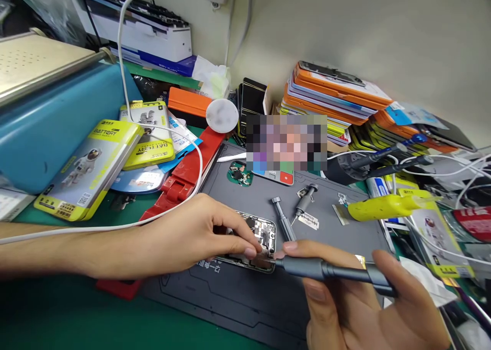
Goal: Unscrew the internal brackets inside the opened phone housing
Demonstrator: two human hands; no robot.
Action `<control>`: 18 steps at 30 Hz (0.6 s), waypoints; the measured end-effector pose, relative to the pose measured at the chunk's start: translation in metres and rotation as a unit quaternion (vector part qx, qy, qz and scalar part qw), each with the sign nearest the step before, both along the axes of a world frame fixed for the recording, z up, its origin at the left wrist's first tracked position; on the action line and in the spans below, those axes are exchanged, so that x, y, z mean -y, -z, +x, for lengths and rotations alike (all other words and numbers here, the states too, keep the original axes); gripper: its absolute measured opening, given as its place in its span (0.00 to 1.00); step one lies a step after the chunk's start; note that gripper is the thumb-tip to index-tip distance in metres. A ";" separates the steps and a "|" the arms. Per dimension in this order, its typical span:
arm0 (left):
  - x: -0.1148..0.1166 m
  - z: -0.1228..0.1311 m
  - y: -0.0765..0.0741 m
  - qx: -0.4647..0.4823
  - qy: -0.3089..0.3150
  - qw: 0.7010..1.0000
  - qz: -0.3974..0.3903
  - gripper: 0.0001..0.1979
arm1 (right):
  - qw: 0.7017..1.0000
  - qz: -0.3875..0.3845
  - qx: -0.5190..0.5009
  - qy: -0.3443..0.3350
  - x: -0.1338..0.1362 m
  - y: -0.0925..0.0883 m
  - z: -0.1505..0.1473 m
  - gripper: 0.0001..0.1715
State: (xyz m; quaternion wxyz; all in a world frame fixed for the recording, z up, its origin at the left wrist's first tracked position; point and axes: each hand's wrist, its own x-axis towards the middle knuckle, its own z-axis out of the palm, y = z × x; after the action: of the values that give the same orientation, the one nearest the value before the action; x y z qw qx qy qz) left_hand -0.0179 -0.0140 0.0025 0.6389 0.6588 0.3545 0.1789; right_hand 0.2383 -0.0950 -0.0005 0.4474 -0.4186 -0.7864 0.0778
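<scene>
An opened phone (264,232) with its inner parts showing lies on the dark grey work mat (230,309). Over its left part rests my left hand (192,232), thumb and forefinger closed together at the phone's inside; what they pinch, if anything, is too small to tell. My right hand (356,294) grips a grey screwdriver (326,269), held nearly level, its tip at the phone's right end. Just behind the phone lie a second grey screwdriver (284,219) and a third one (307,199), beside a razor blade (309,221).
Yellow battery boxes (92,168) and a blue machine (57,125) stand at the left. Orange boxes (330,89) are stacked at the back. A tool holder (345,166) and a yellow syringe (379,207) are at the right. A white cable (95,230) crosses my left forearm.
</scene>
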 end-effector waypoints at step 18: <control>0.014 -0.001 0.000 0.007 0.167 0.904 0.394 0.10 | 0.999 0.000 -0.045 -0.005 -0.005 0.020 -0.006 0.54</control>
State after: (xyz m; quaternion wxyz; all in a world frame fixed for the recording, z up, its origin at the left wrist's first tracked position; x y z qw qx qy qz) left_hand -0.0189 -0.0276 0.0027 0.3503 0.9050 0.1355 0.1997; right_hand 0.2327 -0.0900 -0.0208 0.4818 -0.4110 -0.7676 0.0985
